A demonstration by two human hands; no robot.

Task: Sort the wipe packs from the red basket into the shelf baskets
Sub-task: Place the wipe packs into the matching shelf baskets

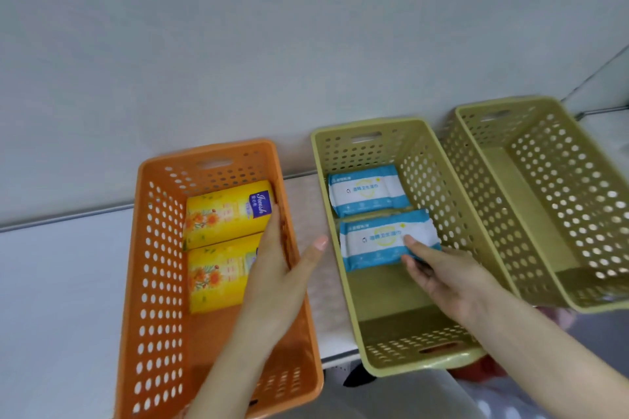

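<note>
An orange shelf basket holds two yellow wipe packs, a far one and a near one. My left hand reaches into it with straight fingers against the packs' right side, thumb outside over the basket's right wall. The middle green basket holds two blue-and-white wipe packs, a far one and a near one. My right hand pinches the near blue pack at its right end, thumb on top. The red basket shows only as a red patch at the lower right.
A second green basket stands at the right with nothing visible inside. All three baskets sit on a white shelf against a pale wall. The shelf's front edge runs under the baskets' near ends.
</note>
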